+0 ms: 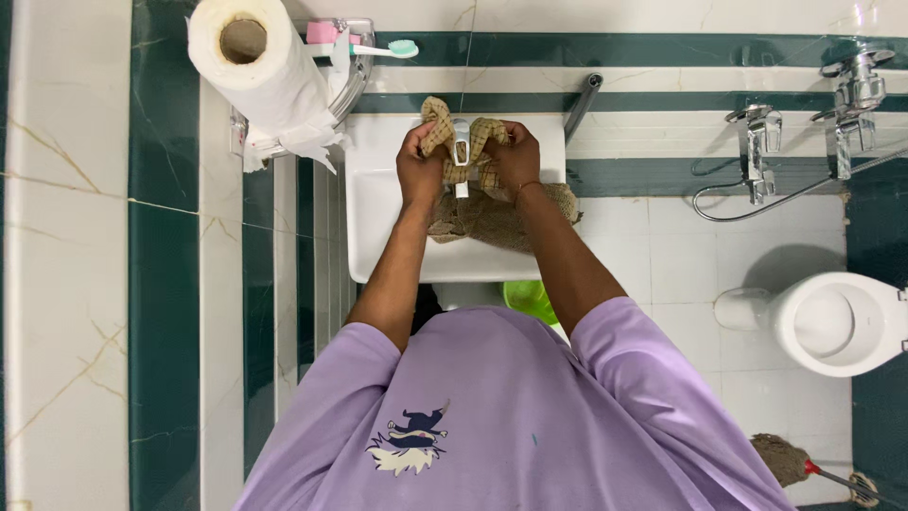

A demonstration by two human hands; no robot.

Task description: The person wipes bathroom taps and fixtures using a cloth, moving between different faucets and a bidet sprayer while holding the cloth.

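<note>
A white wash basin (383, 237) is fixed to the tiled wall ahead of me. Both my hands are up at its chrome tap (461, 144). A tan checked cloth (492, 220) is wrapped around the tap, and its loose end hangs down into the basin. My left hand (416, 168) grips the cloth on the tap's left side. On the right side my right hand (516, 157) grips it too, with a thin bangle on the wrist.
A large paper towel roll (260, 66) sits at the upper left beside a glass shelf with a toothbrush (383, 49). A white toilet (832, 322) stands to the right under chrome wall taps (757, 142) and a hose. A green bucket (530, 298) is below the basin, a mop (785, 459) at lower right.
</note>
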